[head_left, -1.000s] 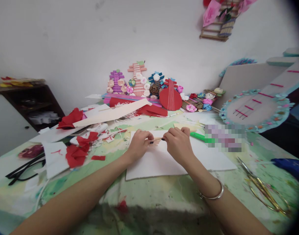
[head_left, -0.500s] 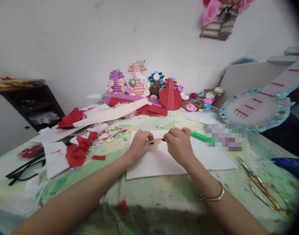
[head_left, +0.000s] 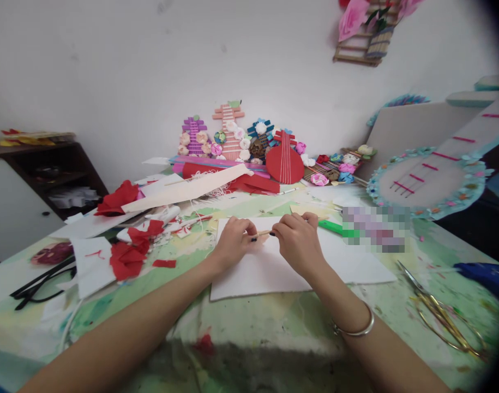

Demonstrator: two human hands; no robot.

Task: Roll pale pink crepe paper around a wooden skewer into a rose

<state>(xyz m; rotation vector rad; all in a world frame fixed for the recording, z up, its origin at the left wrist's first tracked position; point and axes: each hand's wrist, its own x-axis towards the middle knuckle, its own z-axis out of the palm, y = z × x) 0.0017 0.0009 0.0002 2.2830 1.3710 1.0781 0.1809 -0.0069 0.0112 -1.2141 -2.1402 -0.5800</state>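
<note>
Between my two hands runs a thin tan strip (head_left: 264, 233), perhaps rolled paper or a small stick. My left hand (head_left: 235, 240) pinches its left end between thumb and fingers. At the other end, the closed fingers of my right hand (head_left: 297, 240) grip it, with a silver bangle on that wrist. Both hands are just above a white board (head_left: 257, 278) lying on the paint-stained tablecloth. Right of my right hand, a green-handled tool (head_left: 333, 228) rests on the board, its far end covered by a blurred patch.
Gold-handled scissors (head_left: 435, 311) lie at the right. Black-framed glasses (head_left: 44, 284), red scraps (head_left: 128, 259) and white paper (head_left: 91, 267) cover the left. Several craft instruments, including a red one (head_left: 285, 158), stand by the wall. A large blue-edged instrument (head_left: 429, 180) leans at the right.
</note>
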